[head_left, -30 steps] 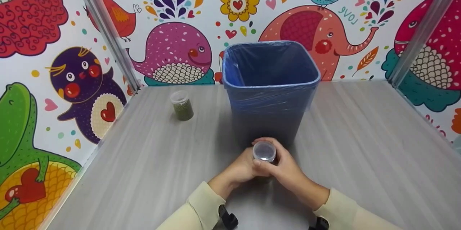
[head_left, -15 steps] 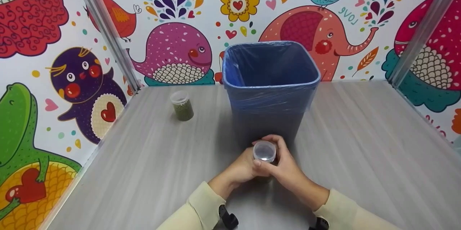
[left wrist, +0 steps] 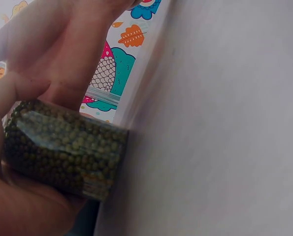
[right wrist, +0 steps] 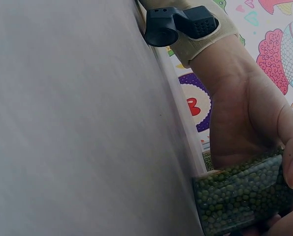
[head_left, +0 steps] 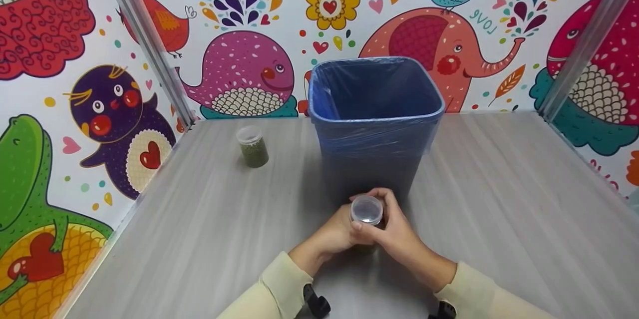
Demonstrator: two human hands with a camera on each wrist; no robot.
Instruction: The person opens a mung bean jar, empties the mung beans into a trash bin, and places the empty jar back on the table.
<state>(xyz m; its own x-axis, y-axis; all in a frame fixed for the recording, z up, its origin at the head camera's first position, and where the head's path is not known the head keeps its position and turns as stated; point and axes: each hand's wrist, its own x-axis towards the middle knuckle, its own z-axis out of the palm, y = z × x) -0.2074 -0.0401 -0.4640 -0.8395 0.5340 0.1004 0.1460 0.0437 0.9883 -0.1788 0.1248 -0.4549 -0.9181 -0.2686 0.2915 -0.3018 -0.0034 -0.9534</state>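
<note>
A clear jar of green mung beans [left wrist: 67, 147] with a translucent lid [head_left: 367, 209] stands upright in front of the bin in the head view. My left hand [head_left: 337, 231] grips it from the left. From the right, my right hand [head_left: 397, 234] wraps round its upper part, with the thumb just below the lid. Both wrist views show the jar's base against the table and the beans filling its lower part. In the right wrist view the other end of the jar [right wrist: 244, 196] is covered by fingers.
A blue-grey bin [head_left: 377, 159] with a clear liner stands just beyond my hands. A second jar of green beans [head_left: 254, 152] sits at the back left on the grey table [head_left: 199, 239]. Walls with cartoon prints [head_left: 244, 69] bound the table at the back and sides.
The right hand's fingers have shifted slightly to the right at the far side of the lid. The jar, the left hand and everything else stay in place.
</note>
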